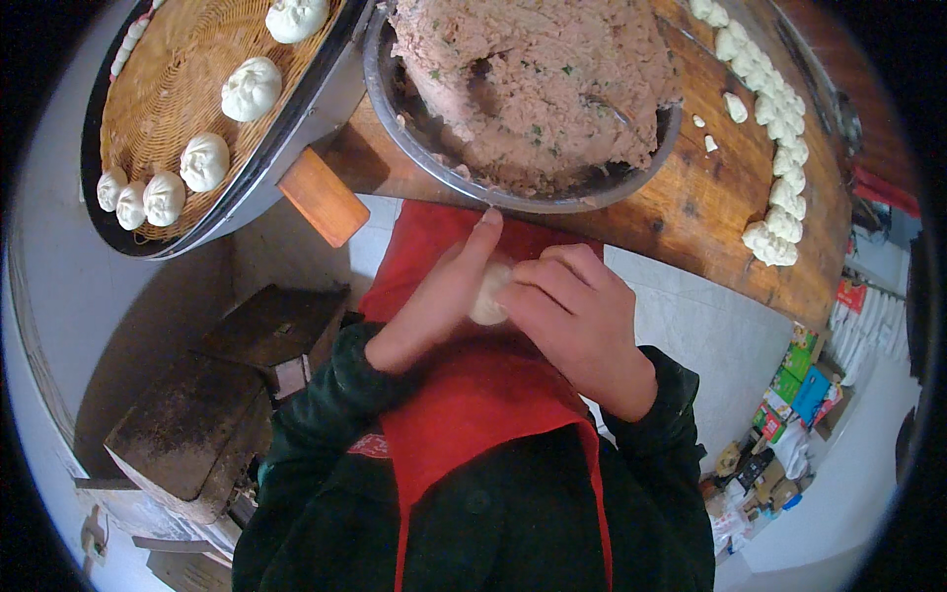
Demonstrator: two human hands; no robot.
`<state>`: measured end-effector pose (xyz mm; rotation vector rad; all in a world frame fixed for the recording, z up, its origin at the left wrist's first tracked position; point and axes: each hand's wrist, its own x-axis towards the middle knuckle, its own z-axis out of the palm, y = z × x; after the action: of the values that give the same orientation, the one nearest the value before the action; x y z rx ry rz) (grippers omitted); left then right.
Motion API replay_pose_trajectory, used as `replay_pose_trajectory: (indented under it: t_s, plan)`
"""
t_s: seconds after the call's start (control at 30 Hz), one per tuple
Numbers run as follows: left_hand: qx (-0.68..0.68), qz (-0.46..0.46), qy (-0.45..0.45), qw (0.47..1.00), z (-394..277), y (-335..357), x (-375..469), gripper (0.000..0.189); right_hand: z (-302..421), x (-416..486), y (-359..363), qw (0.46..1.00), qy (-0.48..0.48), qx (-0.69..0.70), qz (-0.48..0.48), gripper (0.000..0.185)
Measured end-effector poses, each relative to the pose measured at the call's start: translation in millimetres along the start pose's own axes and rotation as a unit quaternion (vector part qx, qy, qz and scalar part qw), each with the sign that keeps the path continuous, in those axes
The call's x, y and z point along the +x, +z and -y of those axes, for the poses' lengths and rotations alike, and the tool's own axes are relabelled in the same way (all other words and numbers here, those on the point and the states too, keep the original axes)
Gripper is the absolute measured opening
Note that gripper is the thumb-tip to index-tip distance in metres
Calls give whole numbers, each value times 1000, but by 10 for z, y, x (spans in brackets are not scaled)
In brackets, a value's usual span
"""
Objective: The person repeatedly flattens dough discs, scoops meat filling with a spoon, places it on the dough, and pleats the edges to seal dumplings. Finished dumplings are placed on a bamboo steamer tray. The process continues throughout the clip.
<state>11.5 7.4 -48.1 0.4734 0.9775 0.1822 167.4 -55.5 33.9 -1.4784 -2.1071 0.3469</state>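
Observation:
Between my hands, in front of the red apron (473, 385), is a pale round piece of dough (490, 294), partly covered by fingers. My left hand (451, 288) cups it from the left, thumb pointing up. The bent fingers of my right hand (573, 314) pinch its right edge. Just beyond them a large metal bowl (518, 201) holds a mound of minced filling (547, 89) with green flecks. At upper left, several pleated buns (251, 89) sit on a woven wicker tray (174, 81). What the dough contains is hidden.
Small dough pieces (784, 159) form a long row on the wooden table (710, 229) at right, with a few loose bits beside them. A wooden handle (324, 196) juts from the tray's metal rim. Dark boxes (192, 422) stand at lower left, and packages (803, 377) lie at lower right.

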Motion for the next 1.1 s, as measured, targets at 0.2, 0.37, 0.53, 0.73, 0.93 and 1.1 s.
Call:
replay_pose_trajectory:
  t_s: [0.2,0.37,0.53,0.73,0.93,1.1]
  plan:
    - [11,6,16,1000,61,-185,36,69,31,-6,-111,977,73,187,-65,13]
    - [158,105,180,965,-10,-320,-121,71,-110,-199,-103,956,200,204,-60,7]
    - [49,116,207,970,-212,-428,-476,77,-494,-378,-37,949,254,113,-147,10]
    - [159,80,309,934,-625,-620,-962,75,-1171,-508,-122,948,285,-9,-145,2]
    - [372,-100,371,845,-1099,-670,-1459,60,-1486,-507,-21,941,307,6,-145,4]
    - [451,-343,544,619,-1821,-1241,-1744,48,-1487,-448,-34,948,292,-17,-125,5]
